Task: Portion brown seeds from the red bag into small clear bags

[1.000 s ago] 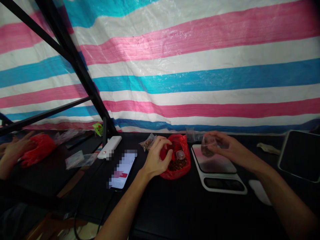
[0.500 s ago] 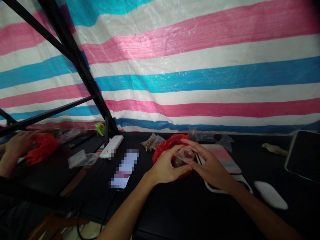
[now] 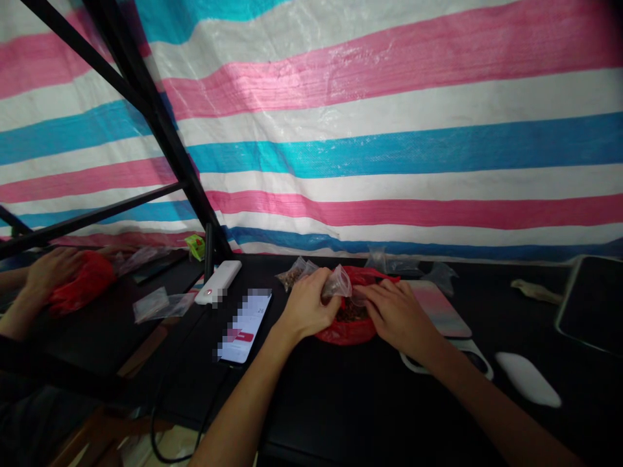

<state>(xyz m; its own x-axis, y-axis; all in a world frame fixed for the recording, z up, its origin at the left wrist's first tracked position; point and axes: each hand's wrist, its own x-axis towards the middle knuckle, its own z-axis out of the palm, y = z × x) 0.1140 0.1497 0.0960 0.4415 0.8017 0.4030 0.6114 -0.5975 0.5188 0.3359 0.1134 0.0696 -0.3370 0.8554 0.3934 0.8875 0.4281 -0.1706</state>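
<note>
My left hand (image 3: 311,305) is closed around a small clear plastic bag (image 3: 337,283), whose mouth points up and to the right. Below it, a red plastic bag (image 3: 341,334) lies open on the black table with small brown pieces (image 3: 354,310) inside. My right hand (image 3: 396,318) is over the right side of the red bag, its fingers bent together at the opening. What those fingertips pinch is too small to make out. Behind my left hand lies a clear bag of small brown pieces (image 3: 291,275).
A phone (image 3: 246,327) and a white power bank (image 3: 219,282) lie left. At right are a pink-topped device (image 3: 440,308), a white mouse (image 3: 528,379) and a dark tablet (image 3: 591,301). Another person's hand (image 3: 51,275) touches a red bag (image 3: 85,282) beyond the black frame (image 3: 170,152).
My hands have moved apart. The clear bag has shifted up and left with my left hand, while my right hand has gone to the red bag's opening, where the brown pieces now show.
</note>
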